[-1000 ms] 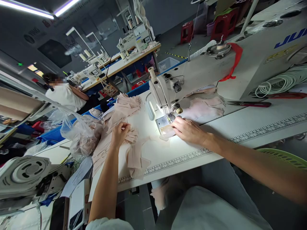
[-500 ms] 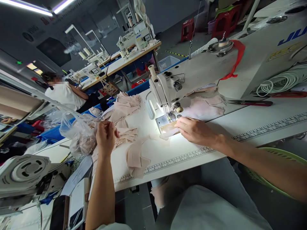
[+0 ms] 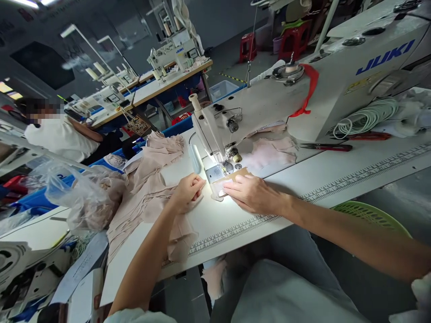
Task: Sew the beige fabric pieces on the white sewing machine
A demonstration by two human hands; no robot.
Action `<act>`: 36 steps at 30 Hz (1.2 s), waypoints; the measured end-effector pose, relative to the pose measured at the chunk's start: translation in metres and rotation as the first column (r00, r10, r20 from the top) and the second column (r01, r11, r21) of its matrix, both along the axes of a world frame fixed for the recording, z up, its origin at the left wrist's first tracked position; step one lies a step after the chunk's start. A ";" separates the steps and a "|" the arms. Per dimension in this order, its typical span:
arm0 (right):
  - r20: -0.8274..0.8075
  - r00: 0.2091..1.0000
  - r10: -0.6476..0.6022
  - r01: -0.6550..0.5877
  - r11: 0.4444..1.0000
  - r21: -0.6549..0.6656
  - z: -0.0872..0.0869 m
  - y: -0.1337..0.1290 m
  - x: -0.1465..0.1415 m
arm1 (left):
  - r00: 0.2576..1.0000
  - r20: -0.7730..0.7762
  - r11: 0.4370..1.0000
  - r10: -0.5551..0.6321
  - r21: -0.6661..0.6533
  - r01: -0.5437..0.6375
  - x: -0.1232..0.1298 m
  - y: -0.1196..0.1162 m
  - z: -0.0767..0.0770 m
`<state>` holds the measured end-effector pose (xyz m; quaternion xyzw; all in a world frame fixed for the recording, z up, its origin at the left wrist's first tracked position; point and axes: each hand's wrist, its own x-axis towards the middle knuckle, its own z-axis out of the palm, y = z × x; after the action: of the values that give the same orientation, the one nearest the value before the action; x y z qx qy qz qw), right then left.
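Note:
My right hand (image 3: pixel 249 192) rests beside the needle plate (image 3: pixel 214 174) of a white JUKI sewing machine (image 3: pixel 215 134). Its fingers are together over a small pale fabric piece (image 3: pixel 218 189), next to a brown strip (image 3: pixel 240 172) at the plate's front edge. Just left of the plate, my left hand (image 3: pixel 189 190) is closed, fingers curled in. Pale cloth shows under it, but I cannot make out what the fingers hold. Below that hand a loose pinkish-beige fabric piece (image 3: pixel 182 240) lies over the printed ruler. Stacked beige fabric pieces (image 3: pixel 141 197) spread out to the left.
Small thread snips (image 3: pixel 326 146) and a coil of pale cord (image 3: pixel 367 116) lie right of the machine. A plastic bag (image 3: pixel 94 197) of fabric stands left. A green basket (image 3: pixel 373 215) is below the table's right edge. Another person (image 3: pixel 60 134) sits at the far left.
My left hand has come down and right, from above the fabric stacks to beside the needle plate. My right hand has flattened over the fabric at the plate. The view has shifted right.

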<state>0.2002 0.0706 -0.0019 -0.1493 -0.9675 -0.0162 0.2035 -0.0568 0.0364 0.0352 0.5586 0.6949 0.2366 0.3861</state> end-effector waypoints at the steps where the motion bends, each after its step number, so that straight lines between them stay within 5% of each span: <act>1: 0.020 1.000 -0.014 0.014 1.000 0.005 0.001 0.000 -0.003 | 1.000 0.003 0.999 0.026 -0.019 -0.026 -0.002 0.004 0.003; 4: 0.051 0.998 -0.046 0.046 0.999 0.006 0.002 0.001 -0.010 | 0.996 0.085 0.999 0.020 -0.038 -0.016 -0.002 0.010 0.013; 7: 0.033 0.999 -0.043 0.043 0.999 0.006 0.001 0.001 -0.010 | 0.975 0.191 0.994 -0.109 -0.006 0.112 0.002 0.009 0.020; 13: 0.017 0.999 -0.046 0.046 0.999 0.026 -0.004 0.000 -0.010 | 0.956 0.202 0.977 -0.213 0.079 0.201 0.022 0.005 0.027; 18: 0.022 0.997 -0.072 0.071 0.997 0.028 -0.004 -0.001 -0.012 | 0.942 0.294 0.987 -0.161 0.063 0.149 0.041 0.019 0.007; 23: -0.017 0.996 -0.086 0.086 0.995 0.048 -0.003 -0.003 -0.012 | 0.982 0.184 0.997 -0.034 0.071 0.022 0.047 0.023 -0.015; 36: 0.057 0.988 -0.141 0.138 0.989 0.048 0.001 -0.004 0.002 | 0.981 0.179 0.995 -0.070 0.083 0.055 0.046 0.021 -0.026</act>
<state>0.2022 0.0664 -0.0013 -0.2116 -0.9598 -0.0564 0.1757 -0.0110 0.0577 0.0095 0.5709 0.6292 0.3011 0.4330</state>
